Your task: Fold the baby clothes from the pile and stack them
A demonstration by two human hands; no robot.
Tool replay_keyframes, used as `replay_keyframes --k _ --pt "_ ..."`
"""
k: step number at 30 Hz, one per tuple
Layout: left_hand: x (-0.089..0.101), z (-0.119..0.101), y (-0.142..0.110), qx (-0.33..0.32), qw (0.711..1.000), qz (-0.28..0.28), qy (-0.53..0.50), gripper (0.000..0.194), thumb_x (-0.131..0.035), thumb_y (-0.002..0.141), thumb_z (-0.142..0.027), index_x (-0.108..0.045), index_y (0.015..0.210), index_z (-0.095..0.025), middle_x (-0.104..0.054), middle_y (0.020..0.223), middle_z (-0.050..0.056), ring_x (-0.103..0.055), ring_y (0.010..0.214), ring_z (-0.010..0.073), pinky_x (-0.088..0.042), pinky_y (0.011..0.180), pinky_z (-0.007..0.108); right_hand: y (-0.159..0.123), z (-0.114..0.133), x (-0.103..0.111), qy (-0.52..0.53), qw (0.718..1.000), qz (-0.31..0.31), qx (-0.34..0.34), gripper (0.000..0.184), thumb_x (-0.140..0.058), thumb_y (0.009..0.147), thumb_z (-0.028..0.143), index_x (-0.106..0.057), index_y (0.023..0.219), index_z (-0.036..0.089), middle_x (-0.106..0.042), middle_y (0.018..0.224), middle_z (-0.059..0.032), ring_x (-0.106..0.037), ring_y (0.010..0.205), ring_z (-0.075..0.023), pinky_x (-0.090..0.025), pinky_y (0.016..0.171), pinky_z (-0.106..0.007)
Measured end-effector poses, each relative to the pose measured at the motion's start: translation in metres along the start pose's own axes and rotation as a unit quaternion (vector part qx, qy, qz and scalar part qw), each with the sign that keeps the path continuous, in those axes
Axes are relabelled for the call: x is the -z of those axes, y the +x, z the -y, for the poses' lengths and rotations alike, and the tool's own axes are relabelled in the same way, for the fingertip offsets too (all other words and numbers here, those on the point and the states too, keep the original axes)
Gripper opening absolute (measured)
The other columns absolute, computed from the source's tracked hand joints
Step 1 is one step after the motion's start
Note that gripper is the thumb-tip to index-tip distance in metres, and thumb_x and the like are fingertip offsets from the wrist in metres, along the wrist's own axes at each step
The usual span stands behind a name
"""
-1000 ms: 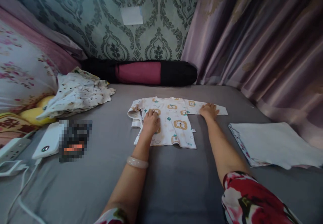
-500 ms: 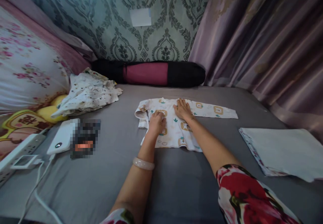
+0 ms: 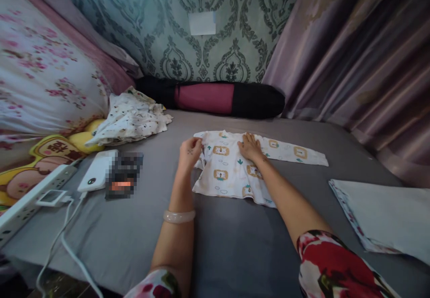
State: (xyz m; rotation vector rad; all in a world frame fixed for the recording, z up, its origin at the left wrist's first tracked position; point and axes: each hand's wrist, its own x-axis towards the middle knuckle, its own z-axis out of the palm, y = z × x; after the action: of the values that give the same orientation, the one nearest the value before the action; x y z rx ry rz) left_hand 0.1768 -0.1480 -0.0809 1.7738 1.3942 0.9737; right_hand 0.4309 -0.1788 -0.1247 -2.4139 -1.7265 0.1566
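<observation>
A small white long-sleeved shirt (image 3: 231,168) with lion-like faces and green leaf prints lies spread on the grey bed sheet. One sleeve stretches out to the right; the left one is bunched beside the body of the shirt. My left hand (image 3: 190,153), a pale bangle on its wrist, is closed at that left sleeve near the shoulder, its fingertips pinching the cloth and partly hidden. My right hand (image 3: 250,147) rests flat on the upper chest near the collar, fingers stretched out, pressing on the fabric.
A folded pale cloth (image 3: 379,213) lies at right, and a crumpled white printed garment (image 3: 134,116) at back left. A white power bank (image 3: 98,170), a blurred-out dark object (image 3: 124,174), a power strip (image 3: 36,199) and cables occupy the left. A black-and-maroon bolster (image 3: 204,96) lines the wall.
My left hand has moved left from the shirt's front to its left sleeve and closed there. My right hand stays on the chest. The view has shifted slightly left.
</observation>
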Motion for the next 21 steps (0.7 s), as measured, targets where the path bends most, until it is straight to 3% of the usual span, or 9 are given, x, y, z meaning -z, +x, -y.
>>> replay_keyframes --k 4,8,11,14,21 --pt "0.020 0.023 0.002 0.061 0.995 -0.065 0.040 0.029 -0.044 0.084 -0.029 -0.068 0.090 -0.015 -0.070 0.079 0.006 -0.064 0.078 0.0178 -0.047 0.068 0.025 -0.006 0.032 0.003 0.001 0.998 -0.029 0.050 0.054 -0.030 0.098 0.029 -0.033 0.147 0.007 -0.027 0.156 -0.0170 -0.018 0.146 -0.0278 -0.010 0.117 -0.050" --pt "0.024 0.035 -0.001 0.129 0.985 -0.024 0.114 0.018 -0.049 0.078 -0.021 -0.067 0.081 -0.017 -0.067 0.073 0.006 -0.063 0.077 0.0196 -0.046 0.069 0.027 -0.009 0.076 -0.004 0.046 0.988 0.031 0.144 0.054 -0.026 0.099 0.032 -0.032 0.148 0.010 -0.025 0.158 -0.0130 -0.016 0.147 -0.0235 -0.010 0.118 -0.046" --pt "0.023 0.037 -0.001 0.137 0.981 -0.019 0.136 0.014 -0.051 0.076 -0.018 -0.065 0.077 -0.019 -0.067 0.073 0.007 -0.063 0.077 0.0211 -0.046 0.070 0.030 0.000 0.101 -0.011 0.065 0.983 0.058 0.160 0.055 -0.024 0.099 0.033 -0.032 0.148 0.009 -0.024 0.158 -0.0136 -0.015 0.147 -0.0232 -0.011 0.118 -0.044" --pt "0.024 0.038 0.000 0.137 0.981 -0.024 0.134 0.012 -0.052 0.075 -0.016 -0.064 0.075 -0.019 -0.067 0.073 0.008 -0.063 0.076 0.0220 -0.046 0.069 0.032 0.013 0.111 -0.017 0.072 0.985 0.059 0.142 0.055 -0.024 0.100 0.036 -0.035 0.146 0.008 -0.027 0.157 -0.0144 -0.019 0.146 -0.0244 -0.013 0.117 -0.042" --pt "0.025 0.040 -0.005 0.159 0.973 0.064 0.153 0.012 -0.056 0.073 -0.023 -0.067 0.075 -0.018 -0.064 0.066 0.004 -0.061 0.070 0.0196 -0.042 0.061 0.026 0.025 0.109 -0.029 0.064 0.991 0.009 0.116 0.053 -0.025 0.100 0.035 -0.038 0.145 0.009 -0.030 0.156 -0.0133 -0.020 0.145 -0.0237 -0.013 0.117 -0.040"
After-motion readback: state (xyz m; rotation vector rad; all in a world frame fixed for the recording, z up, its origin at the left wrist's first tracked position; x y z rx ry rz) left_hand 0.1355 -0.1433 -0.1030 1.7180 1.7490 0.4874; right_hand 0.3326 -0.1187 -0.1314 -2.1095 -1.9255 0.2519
